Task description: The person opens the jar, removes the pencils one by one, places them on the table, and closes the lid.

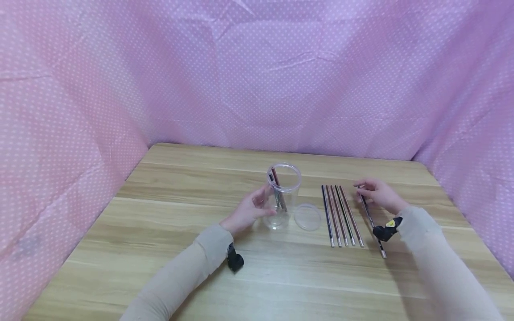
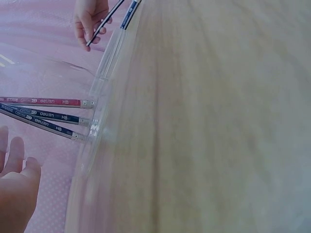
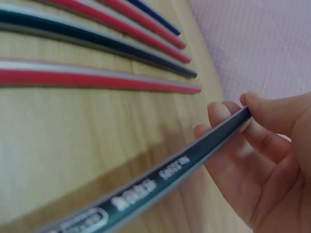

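Head: I have left hand (image 1: 250, 209) curved round tall clear plastic cup (image 1: 290, 196); round clear lid (image 1: 307, 217) beside it; five red and dark pencils (image 1: 339, 216) in a row, wood-grain tabletop (image 1: 172, 200). Left wrist: three red and navy pencils (image 2: 53, 115) inside cup. Right wrist: right hand (image 3: 286, 160) pinching one dark printed pencil (image 3: 160, 179).

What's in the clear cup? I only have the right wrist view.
Observer: Three in there: a red pencil and two dark pencils.
Operator: Capped?
Observer: No, the lid lies on the table, just right of the cup in the head view.
Operator: Anything holding the cup?
Observer: Yes, the left grip holds it from its left side in the head view.
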Action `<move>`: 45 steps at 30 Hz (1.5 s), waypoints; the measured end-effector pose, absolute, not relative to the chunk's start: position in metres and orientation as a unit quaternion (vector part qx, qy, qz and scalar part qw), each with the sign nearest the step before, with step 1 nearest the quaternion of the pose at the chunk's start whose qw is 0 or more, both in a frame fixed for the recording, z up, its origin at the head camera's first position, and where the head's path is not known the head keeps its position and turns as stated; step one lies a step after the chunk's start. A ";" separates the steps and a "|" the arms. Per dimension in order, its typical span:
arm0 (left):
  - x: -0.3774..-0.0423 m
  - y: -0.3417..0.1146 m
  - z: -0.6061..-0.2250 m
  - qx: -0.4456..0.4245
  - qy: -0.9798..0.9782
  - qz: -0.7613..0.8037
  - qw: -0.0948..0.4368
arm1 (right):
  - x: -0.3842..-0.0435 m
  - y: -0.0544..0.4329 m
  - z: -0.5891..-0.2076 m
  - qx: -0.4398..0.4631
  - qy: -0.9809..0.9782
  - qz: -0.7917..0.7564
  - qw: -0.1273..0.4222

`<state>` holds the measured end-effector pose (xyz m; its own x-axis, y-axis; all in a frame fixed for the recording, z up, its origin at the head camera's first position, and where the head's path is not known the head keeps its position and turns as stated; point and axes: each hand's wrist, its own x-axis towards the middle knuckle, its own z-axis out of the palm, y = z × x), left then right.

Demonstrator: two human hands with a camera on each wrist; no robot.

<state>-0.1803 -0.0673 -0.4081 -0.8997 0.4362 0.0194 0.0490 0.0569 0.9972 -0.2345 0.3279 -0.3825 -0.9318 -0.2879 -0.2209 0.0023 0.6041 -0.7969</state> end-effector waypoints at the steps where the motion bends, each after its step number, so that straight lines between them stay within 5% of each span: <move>1: -0.180 -0.067 -0.408 0.170 0.713 0.665 0.146 | -0.235 0.330 -0.385 -0.074 0.871 -0.454 0.174; 11: -0.182 -0.067 -0.408 0.168 0.715 0.662 0.148 | -0.245 0.334 -0.400 -0.064 0.849 -0.493 0.181; 45: -0.179 -0.067 -0.408 0.176 0.708 0.670 0.140 | -0.265 0.297 -0.412 -0.078 0.959 -0.267 0.054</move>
